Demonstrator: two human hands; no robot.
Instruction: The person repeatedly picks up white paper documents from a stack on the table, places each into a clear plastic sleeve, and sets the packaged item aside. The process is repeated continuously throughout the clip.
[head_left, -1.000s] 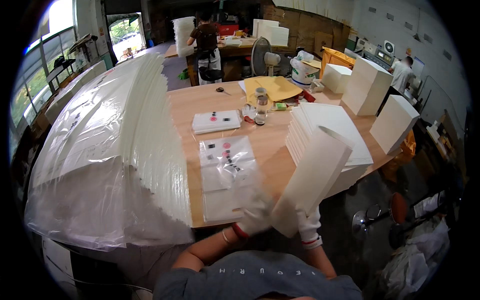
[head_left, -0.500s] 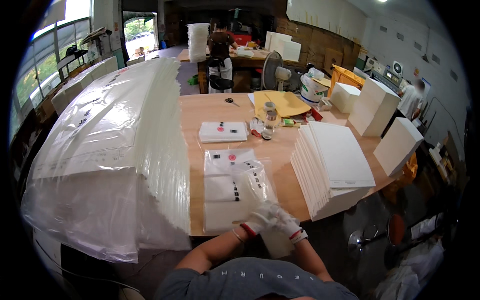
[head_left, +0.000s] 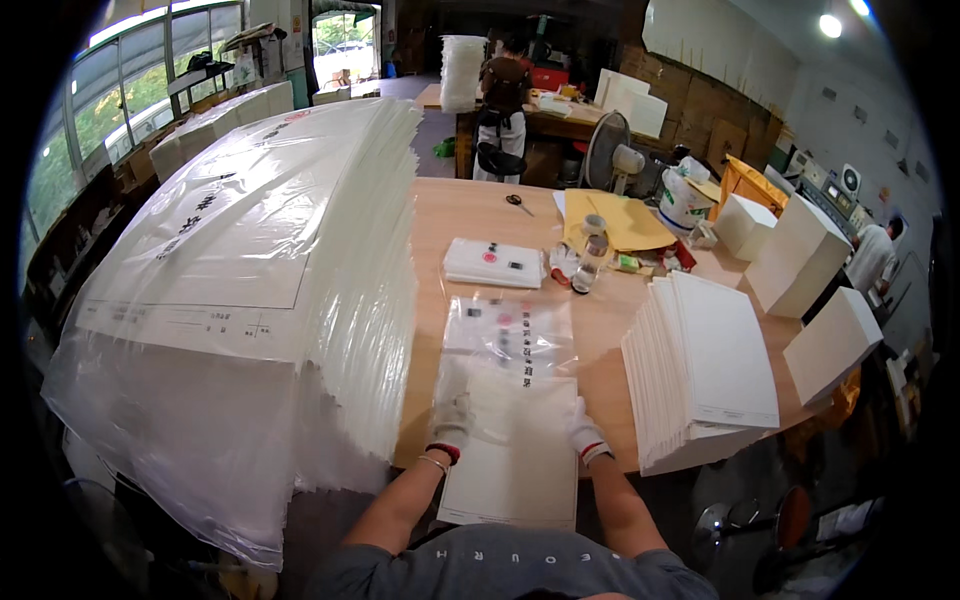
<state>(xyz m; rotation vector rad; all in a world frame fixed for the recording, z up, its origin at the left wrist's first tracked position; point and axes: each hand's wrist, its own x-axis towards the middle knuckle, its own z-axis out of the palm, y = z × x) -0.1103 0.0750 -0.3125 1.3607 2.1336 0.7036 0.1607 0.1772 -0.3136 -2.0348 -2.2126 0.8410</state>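
Note:
A white sheet of paper (head_left: pixel 515 455) lies flat at the near edge of the wooden table (head_left: pixel 460 215), its top end partly inside a clear plastic sleeve (head_left: pixel 508 335) with small printed marks. My left hand (head_left: pixel 452 420), in a white glove with a red cuff, presses on the sheet's left edge. My right hand (head_left: pixel 583 430), gloved the same way, holds the sheet's right edge. The sheet's near end hangs over the table edge toward my body.
A tall pile of plastic-wrapped white sheets (head_left: pixel 250 270) fills the left. A stack of white paper (head_left: pixel 705 365) sits on the right. Farther back lie a flat white packet (head_left: pixel 495 262), a yellow envelope (head_left: pixel 625 220), bottles, a fan (head_left: pixel 612 160) and white boxes (head_left: pixel 800 255). A person (head_left: pixel 503 95) works at a far table.
A second ago both hands held a sheet lifted off the right stack. They brought it left and down, and it now lies flat in front of me against the clear sleeve.

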